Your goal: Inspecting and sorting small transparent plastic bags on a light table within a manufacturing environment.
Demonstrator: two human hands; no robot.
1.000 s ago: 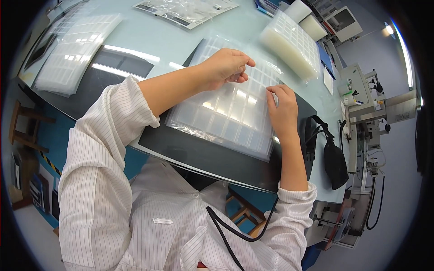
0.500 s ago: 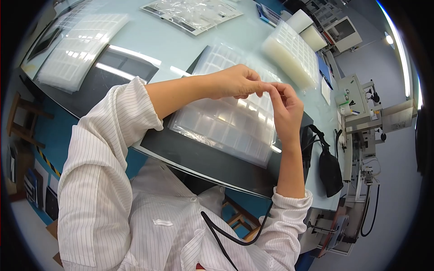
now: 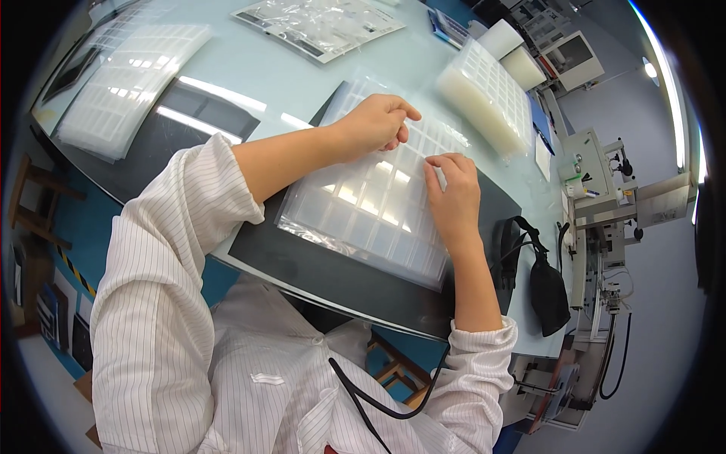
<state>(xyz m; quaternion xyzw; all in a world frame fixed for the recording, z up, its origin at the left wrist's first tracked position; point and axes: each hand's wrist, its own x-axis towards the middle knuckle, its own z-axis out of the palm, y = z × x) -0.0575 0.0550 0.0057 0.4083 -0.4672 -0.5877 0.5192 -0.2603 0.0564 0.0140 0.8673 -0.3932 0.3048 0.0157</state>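
Observation:
A stack of clear plastic pocket sheets (image 3: 363, 219), marked off in a grid of rectangles, lies in front of me on a dark mat (image 3: 276, 250). Over its far part hovers my left hand (image 3: 374, 125), index finger stretched out to the right and the others loosely bent; nothing shows in it. My right hand (image 3: 456, 200) is at the stack's right side, thumb and index fingertips close together. Whether thin film is between those tips cannot be made out. The two hands are apart.
More clear pocket sheets (image 3: 128, 91) lie at the left. A thick stack of them (image 3: 484, 94) stands at the far right beside white rolls (image 3: 501, 38). A bagged printed sheet (image 3: 318, 26) lies at the back. A black pouch with straps (image 3: 548, 295) sits at the right edge.
My hands were touching at the fingertips above the stack and have separated. The left moved slightly left; the right came lower and left, nearer the sheets.

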